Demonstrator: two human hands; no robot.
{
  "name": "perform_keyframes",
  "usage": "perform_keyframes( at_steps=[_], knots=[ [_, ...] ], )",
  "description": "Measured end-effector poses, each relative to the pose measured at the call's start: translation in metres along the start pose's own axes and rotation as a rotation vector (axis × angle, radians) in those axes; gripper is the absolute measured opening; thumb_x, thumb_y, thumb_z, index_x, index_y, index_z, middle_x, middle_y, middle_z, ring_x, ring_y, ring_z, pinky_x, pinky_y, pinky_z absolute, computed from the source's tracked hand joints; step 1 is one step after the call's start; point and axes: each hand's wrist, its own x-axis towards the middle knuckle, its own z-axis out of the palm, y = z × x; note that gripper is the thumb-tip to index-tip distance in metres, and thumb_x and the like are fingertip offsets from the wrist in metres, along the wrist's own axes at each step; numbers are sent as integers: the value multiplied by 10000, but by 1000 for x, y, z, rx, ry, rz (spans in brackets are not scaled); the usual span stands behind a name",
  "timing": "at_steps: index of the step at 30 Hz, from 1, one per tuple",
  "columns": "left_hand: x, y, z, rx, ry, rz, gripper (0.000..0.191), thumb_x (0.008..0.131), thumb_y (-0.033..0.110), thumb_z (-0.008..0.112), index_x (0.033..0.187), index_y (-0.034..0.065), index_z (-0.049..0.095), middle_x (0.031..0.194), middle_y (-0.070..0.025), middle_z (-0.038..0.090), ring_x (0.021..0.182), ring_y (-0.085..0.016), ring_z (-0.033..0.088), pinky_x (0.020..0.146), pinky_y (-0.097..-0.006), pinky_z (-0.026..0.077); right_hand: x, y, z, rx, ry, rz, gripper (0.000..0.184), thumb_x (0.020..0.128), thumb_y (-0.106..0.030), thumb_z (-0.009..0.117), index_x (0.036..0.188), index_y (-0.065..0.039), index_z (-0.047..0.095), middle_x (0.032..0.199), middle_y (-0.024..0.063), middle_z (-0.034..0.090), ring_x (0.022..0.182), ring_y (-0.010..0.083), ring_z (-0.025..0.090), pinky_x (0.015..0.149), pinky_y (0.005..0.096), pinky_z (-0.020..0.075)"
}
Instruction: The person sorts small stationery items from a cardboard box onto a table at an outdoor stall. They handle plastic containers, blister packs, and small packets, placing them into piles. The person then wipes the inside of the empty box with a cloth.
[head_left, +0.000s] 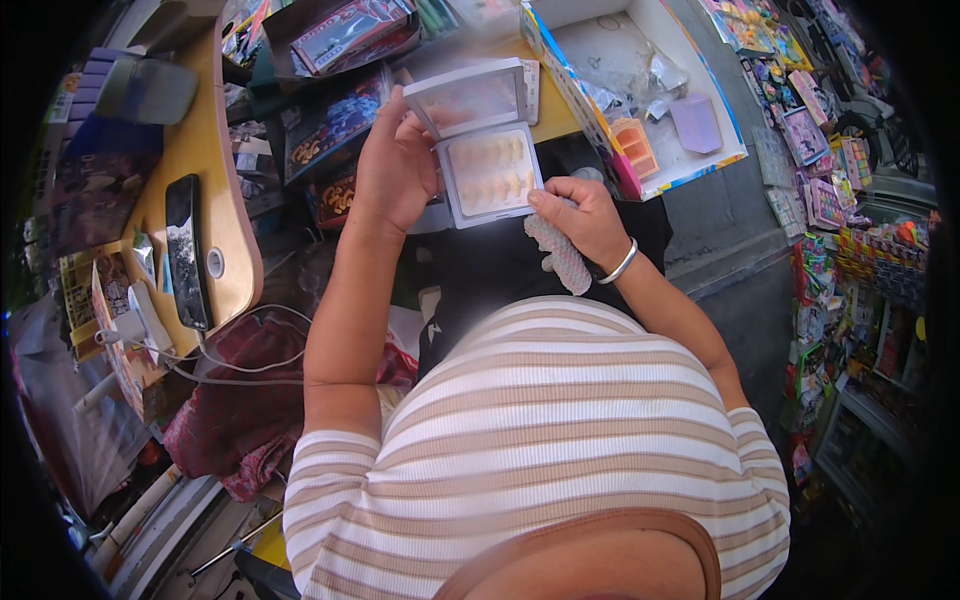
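Observation:
A shallow white plastic case (491, 177) with its hinged, see-through lid (474, 96) swung up is in front of me. Inside, two rows of pale, nail-shaped pieces (495, 154) lie on a light backing; they look like press-on nails. My left hand (397, 165) grips the case along its left side, thumb up by the lid's corner. With thumb and fingers, my right hand (581, 214) pinches the lower right corner. A grey-pink knitted cloth (562, 262) hangs beneath that hand, apparently tucked in its fingers.
A wooden table (225, 247) on the left bears a smartphone (186, 251) with a white cable (247, 369). An open carton (660, 90) at upper right holds plastic wrappings, an orange toy cabinet (634, 146) and a purple piece (696, 124). Boxed toys (337, 127) stand behind my left hand.

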Motion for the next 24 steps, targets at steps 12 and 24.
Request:
perform_keyframes(
  at_steps=[12,24],
  knots=[
    [-2,-1,-8,-26,-176,-39,402,793,222,528,1134,8,550,1291,-177,539,1198,-316,522,1038,-464,401,0,2,-1,113,-11,63,259,947,-230,611,816,-11,648,654,-29,575,569,22,494,501,201,391],
    [-13,-16,1,223,-74,145,527,689,56,528,1211,-18,504,1336,-164,486,1225,-266,486,1074,-356,360,-4,6,-3,479,-57,166,247,978,-202,542,936,7,668,848,-1,647,739,32,546,641,206,440]
  ],
)
